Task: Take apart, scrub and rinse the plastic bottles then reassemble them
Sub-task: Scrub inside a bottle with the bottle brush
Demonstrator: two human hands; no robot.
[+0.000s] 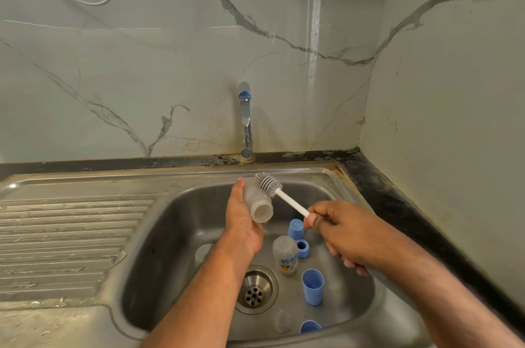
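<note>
My left hand (241,212) holds a clear plastic bottle (259,203) above the sink, its open mouth pointing toward me. In my right hand (343,229) I grip the white handle of a bottle brush (272,186); its grey bristle head lies against the outside of the bottle's far end. In the sink basin lie a second clear bottle (285,254) with a printed label, a blue cap (295,229), a blue screw ring (302,247), another blue cap (312,286), a clear teat (282,320) and a further blue piece (310,326) at the near wall.
The steel sink (159,256) has a round drain (255,288) at its middle. A chrome tap (245,120) stands behind it, no water running. A ribbed draining board (62,236) lies to the left. A dark counter edge (397,205) runs along the right below marble walls.
</note>
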